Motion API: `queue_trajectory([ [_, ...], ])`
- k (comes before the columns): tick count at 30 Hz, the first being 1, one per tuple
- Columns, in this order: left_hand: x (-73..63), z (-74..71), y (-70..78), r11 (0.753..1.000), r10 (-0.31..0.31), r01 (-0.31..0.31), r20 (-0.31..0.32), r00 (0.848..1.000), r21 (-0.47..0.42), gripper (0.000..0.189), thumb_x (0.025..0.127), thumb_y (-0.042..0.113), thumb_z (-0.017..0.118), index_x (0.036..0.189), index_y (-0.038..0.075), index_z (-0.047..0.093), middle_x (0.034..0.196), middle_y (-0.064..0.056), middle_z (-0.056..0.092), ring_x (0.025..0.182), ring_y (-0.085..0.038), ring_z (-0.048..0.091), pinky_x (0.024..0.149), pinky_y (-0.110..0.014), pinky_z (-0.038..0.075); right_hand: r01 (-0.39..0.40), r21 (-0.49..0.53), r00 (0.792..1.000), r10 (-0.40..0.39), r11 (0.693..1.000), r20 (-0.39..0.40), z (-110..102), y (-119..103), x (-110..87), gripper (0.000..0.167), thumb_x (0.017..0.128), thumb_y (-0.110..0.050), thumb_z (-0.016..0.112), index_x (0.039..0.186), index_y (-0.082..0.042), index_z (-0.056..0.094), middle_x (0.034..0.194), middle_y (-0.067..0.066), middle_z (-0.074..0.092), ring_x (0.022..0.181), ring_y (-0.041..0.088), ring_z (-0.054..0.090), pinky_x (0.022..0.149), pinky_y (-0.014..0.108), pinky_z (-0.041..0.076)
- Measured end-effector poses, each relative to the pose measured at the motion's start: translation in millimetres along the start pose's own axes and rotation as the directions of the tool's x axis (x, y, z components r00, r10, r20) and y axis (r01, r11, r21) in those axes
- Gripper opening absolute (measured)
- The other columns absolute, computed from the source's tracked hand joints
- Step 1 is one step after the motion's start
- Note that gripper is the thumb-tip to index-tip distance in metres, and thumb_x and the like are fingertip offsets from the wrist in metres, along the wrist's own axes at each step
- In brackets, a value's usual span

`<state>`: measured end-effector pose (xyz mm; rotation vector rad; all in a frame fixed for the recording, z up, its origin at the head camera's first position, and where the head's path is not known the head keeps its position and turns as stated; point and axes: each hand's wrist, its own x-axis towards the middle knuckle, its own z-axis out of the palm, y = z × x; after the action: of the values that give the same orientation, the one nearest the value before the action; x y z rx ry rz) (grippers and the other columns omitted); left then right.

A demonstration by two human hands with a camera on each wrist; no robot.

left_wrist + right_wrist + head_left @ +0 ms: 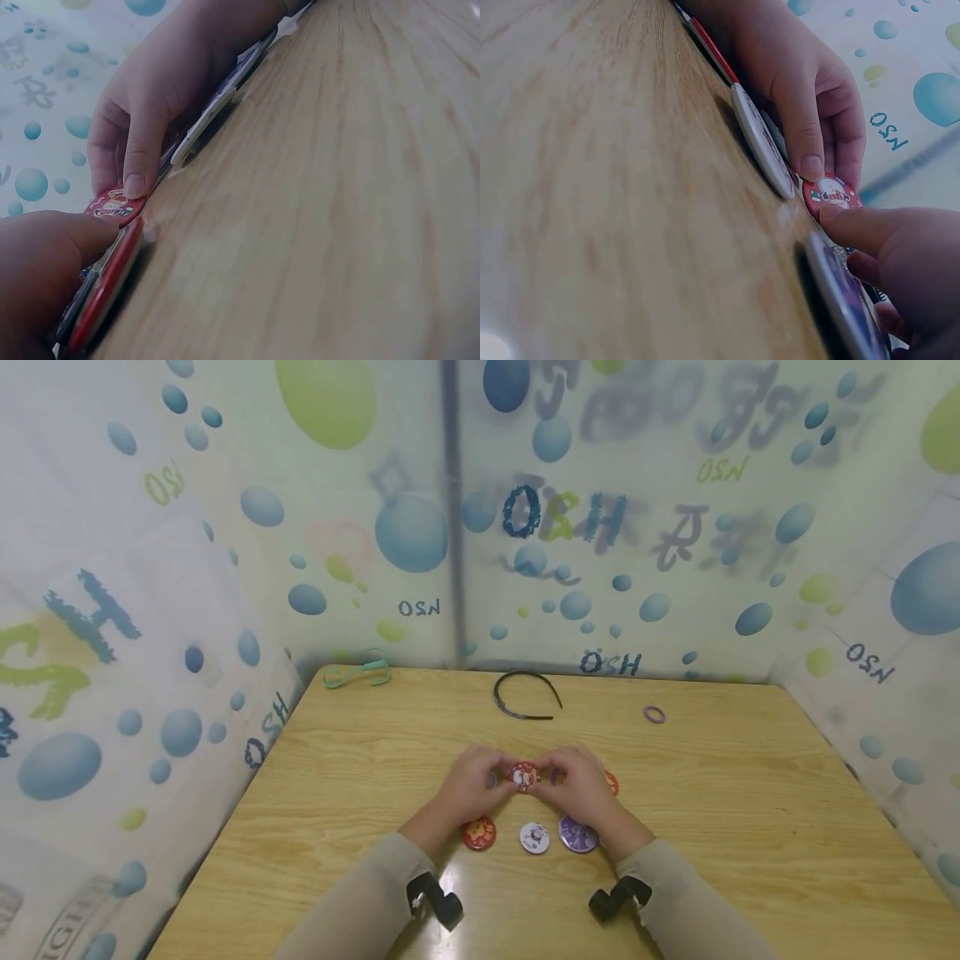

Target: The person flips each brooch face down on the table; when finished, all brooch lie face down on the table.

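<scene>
Both hands meet over the middle of the table, pinching a small round red button badge [525, 777] between thumbs and fingers. My left hand [474, 783] grips its left edge and my right hand [585, 787] its right edge. In the right wrist view the badge [831, 193] shows a white printed figure on red. Closer to me lie a red badge [478, 833] by the left wrist, a white badge [535, 838], and a purple badge [578, 834] partly under the right wrist. An orange-red badge [612, 783] peeks out behind the right hand.
Toward the back of the wooden table [750, 827] lie a black headband [523, 717], a purple ring-shaped band [654, 715] and a mint-green looped item [357, 675] at the left corner. Printed fabric walls [525, 635] enclose the back and sides.
</scene>
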<state>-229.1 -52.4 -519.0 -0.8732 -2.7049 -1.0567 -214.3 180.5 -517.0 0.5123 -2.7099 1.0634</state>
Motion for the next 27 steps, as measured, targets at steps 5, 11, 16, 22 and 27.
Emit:
queue_trajectory([
  [5,2.0,1.1,-0.6,0.999,-0.035,0.035,0.014,0.999,-0.015,0.018,0.09,0.026,0.085,0.107,0.02,0.079,0.106,0.01,0.075,0.097,-0.011,0.056,0.088,-0.034,0.048,-0.031,0.015,1.0,0.031,0.999,0.002,-1.5,-0.4,1.1,0.027,0.081,-0.03,0.096,0.104,-0.024,0.083,0.102,-0.01,0.076,0.103,0.02,0.06,0.094,0.047,0.041],
  [11,0.4,0.7,1.3,0.998,-0.057,0.057,0.009,0.998,-0.02,0.023,0.089,0.026,0.086,0.111,0.02,0.08,0.101,0.012,0.073,0.096,-0.011,0.056,0.088,-0.036,0.048,-0.051,0.02,0.999,0.051,0.999,0.016,-2.4,-1.3,0.0,0.027,0.081,-0.031,0.096,0.104,-0.024,0.083,0.1,-0.011,0.075,0.102,0.019,0.059,0.093,0.046,0.041],
  [16,-1.7,0.2,3.1,0.998,-0.061,0.062,0.012,0.998,-0.02,0.031,0.09,0.026,0.086,0.119,0.017,0.08,0.094,0.013,0.073,0.093,-0.011,0.056,0.086,-0.035,0.048,-0.075,0.025,0.997,0.074,0.997,0.021,-1.7,-0.7,-1.4,0.027,0.08,-0.03,0.096,0.103,-0.025,0.082,0.095,-0.013,0.073,0.1,0.018,0.058,0.095,0.045,0.039],
  [22,-1.6,1.2,0.8,0.998,-0.06,0.06,0.0,0.998,-0.011,0.03,0.09,0.027,0.085,0.117,0.017,0.08,0.094,0.013,0.072,0.095,-0.011,0.056,0.088,-0.036,0.049,-0.065,0.05,0.998,0.064,0.997,0.014,-1.5,-2.3,-1.3,0.025,0.08,-0.027,0.096,0.101,-0.024,0.082,0.092,-0.011,0.073,0.098,0.018,0.058,0.092,0.046,0.039],
  [27,-0.9,1.1,-0.8,0.998,-0.063,0.063,-0.002,0.998,-0.016,0.029,0.09,0.027,0.086,0.117,0.017,0.08,0.094,0.013,0.071,0.098,-0.011,0.057,0.09,-0.037,0.05,-0.05,0.073,0.999,0.05,0.996,-0.003,-2.2,-4.8,-0.7,0.023,0.08,-0.022,0.096,0.099,-0.02,0.082,0.091,-0.008,0.074,0.093,0.018,0.06,0.087,0.042,0.044],
])
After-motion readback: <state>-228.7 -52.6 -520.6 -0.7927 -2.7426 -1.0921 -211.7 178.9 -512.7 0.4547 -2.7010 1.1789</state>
